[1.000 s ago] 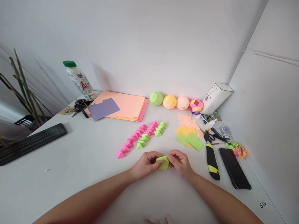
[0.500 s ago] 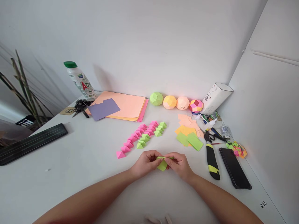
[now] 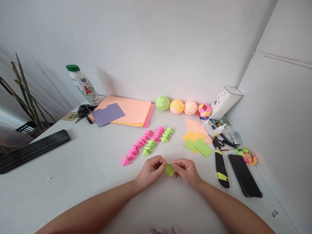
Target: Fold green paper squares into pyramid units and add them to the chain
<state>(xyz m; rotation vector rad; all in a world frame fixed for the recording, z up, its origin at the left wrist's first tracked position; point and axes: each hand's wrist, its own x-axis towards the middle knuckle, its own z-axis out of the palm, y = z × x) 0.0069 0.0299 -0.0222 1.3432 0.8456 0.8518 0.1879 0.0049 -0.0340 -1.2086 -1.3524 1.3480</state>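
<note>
My left hand [image 3: 151,171] and my right hand [image 3: 187,171] meet just above the white table [image 3: 85,169], both pinching a small green folded paper piece [image 3: 169,169] between thumbs and fingers. Just beyond my hands lie two rows of folded paper pyramids, pink ones [image 3: 142,143] and green ones [image 3: 158,139]. To the right of them is a loose pile of green and orange paper squares [image 3: 198,139].
Four paper balls [image 3: 184,107] line the back wall beside a tilted white box [image 3: 225,102]. Coloured sheets [image 3: 124,112], keys [image 3: 83,112] and a bottle [image 3: 83,85] sit back left. A utility knife [image 3: 221,167], phone [image 3: 245,175] and scissors [image 3: 218,143] lie right; a black bar [image 3: 31,150] lies left.
The green paper has been folded smaller between my fingers and turned; my hands stayed in the same place, drawing slightly closer together.
</note>
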